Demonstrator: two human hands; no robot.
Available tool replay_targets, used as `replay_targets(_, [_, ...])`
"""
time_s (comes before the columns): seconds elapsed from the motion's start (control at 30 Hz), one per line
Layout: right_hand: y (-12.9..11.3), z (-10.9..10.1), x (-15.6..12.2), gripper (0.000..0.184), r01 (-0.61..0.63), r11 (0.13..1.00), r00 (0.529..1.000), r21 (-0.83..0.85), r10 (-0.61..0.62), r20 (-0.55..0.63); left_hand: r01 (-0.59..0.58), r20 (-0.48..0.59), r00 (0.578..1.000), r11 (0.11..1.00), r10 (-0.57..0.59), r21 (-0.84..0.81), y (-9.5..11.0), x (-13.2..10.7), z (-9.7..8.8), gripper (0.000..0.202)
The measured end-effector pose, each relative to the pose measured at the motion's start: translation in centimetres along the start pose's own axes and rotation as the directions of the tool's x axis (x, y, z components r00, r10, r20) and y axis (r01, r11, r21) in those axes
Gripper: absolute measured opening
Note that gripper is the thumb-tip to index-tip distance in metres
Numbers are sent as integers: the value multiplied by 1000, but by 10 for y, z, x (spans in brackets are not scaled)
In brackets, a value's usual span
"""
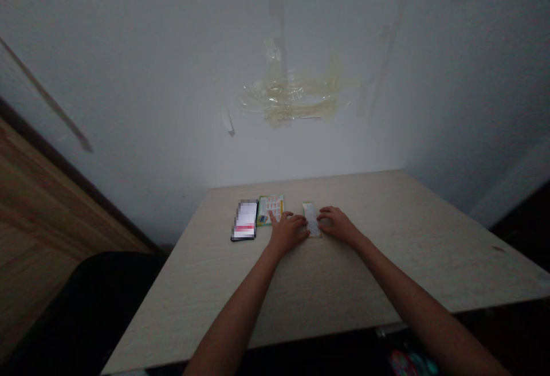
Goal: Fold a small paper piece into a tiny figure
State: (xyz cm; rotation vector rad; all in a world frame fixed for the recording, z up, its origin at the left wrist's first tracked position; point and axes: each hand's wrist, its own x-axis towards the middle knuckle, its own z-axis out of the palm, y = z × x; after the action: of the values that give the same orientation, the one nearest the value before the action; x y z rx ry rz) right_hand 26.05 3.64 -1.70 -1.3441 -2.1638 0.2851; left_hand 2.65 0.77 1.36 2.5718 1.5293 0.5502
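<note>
A narrow, pale packet with small print [311,220] lies flat on the table between my hands. My left hand [287,234] rests palm down at its left edge, fingers spread, with the thumb and fingertips touching that side. On the opposite edge is my right hand [338,226], its fingers a little bent and apart, the tips at the packet's side. One outer finger of my left hand reaches over the lower right part of a green-edged printed card [270,204]. Left of the card lies a phone [244,221] with a lit, blurred screen.
The light wooden table [206,290] meets a grey wall [172,78] with yellowed tape [296,98] stuck on it. A dark chair back [98,284] stands at the left, beside a wooden panel [30,221]. Something colourful [410,361] shows below the front edge.
</note>
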Motion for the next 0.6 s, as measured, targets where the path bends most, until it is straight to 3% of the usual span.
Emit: replay_targets(0.6, [9, -3, -15, 52, 42, 989, 995, 141, -53, 79, 20, -3, 1000, 1000, -20, -19, 0, -2, 1, 28])
